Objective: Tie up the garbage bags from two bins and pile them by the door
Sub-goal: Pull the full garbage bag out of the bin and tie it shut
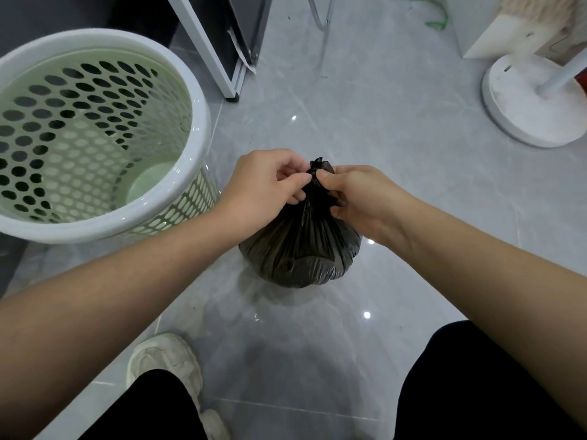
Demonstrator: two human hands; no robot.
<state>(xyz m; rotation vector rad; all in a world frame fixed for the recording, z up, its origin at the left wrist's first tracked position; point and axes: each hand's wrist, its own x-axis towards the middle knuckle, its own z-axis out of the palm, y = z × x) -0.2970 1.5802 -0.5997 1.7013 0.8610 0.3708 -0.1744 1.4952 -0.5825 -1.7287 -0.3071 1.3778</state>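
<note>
The black garbage bag (301, 249) is sitting upright on the floor (397, 154), its gathered neck rising straight between both hands, equally near each. The left hand (263, 185) and right hand (359, 198) are pinching the twisted top from opposite sides, fingers curled tight. The emptied bin (95, 131) is standing to the left.
</note>
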